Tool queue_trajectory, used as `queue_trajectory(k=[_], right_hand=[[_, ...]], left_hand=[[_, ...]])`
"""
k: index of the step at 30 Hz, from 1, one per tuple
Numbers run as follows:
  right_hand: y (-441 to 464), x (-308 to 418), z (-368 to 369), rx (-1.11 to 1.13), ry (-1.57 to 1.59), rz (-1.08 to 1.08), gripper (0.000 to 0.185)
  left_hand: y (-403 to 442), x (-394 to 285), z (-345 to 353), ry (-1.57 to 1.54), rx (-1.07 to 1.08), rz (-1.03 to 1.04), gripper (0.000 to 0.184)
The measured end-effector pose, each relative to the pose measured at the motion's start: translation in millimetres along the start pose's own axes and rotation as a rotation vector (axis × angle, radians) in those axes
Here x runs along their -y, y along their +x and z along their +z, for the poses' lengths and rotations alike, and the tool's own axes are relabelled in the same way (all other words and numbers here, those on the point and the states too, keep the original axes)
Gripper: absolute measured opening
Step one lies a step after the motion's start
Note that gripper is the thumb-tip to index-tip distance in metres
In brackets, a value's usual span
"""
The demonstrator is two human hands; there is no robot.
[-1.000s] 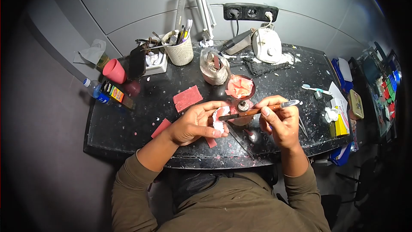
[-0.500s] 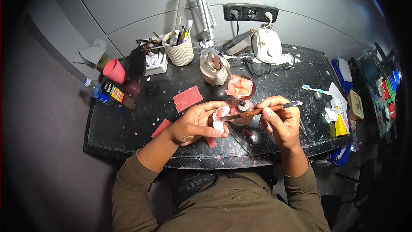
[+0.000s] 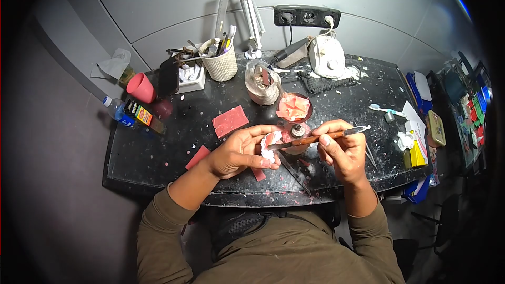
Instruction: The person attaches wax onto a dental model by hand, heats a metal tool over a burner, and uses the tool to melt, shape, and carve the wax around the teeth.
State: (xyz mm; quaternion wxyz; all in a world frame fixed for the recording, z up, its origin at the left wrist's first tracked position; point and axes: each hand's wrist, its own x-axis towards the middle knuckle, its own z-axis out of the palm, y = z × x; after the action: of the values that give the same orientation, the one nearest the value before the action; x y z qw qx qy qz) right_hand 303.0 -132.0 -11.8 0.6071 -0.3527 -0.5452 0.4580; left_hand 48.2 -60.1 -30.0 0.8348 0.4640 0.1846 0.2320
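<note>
My left hand holds a small white piece with a pink layer between thumb and fingers. In my right hand is a knife-like tool with a brown wooden handle; its dark blade tip touches the pink layer, and its other, metal end points up to the right. Just behind the tool stands a small burner with a metal top. A bowl of pink wax pieces sits beyond it. Pink wax sheets lie behind and beside my left hand.
On the black table are a glass jar, a woven cup of tools, a pink cup, a white device, a toothbrush and a yellow box. A metal tool lies near the front edge.
The tool in my right hand has shifted and turned slightly, with its blade tip still at the pink layer. My left hand and the white piece have hardly moved.
</note>
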Motion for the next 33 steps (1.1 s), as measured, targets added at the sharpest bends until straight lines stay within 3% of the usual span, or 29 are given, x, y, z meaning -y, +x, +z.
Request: queue_trajectory(k=[9,18,22,33], right_hand=[[0,0,0,0.018,-0.014,-0.021,0.009],[12,1,-25,-0.409,-0.012,-0.066,0.013],[11,-1,-26,-0.374,-0.035,-0.063,0.014],[11,-2,-27,-0.373,-0.044,-0.061,0.012]], left_hand=[[1,4,-2,0.060,-0.107,0.028,0.073],[2,3,-1,0.184,-0.152,0.088,0.077],[3,8,-1,0.177,-0.239,0.183,0.083],[7,8,-8,0.144,-0.318,0.251,0.066]])
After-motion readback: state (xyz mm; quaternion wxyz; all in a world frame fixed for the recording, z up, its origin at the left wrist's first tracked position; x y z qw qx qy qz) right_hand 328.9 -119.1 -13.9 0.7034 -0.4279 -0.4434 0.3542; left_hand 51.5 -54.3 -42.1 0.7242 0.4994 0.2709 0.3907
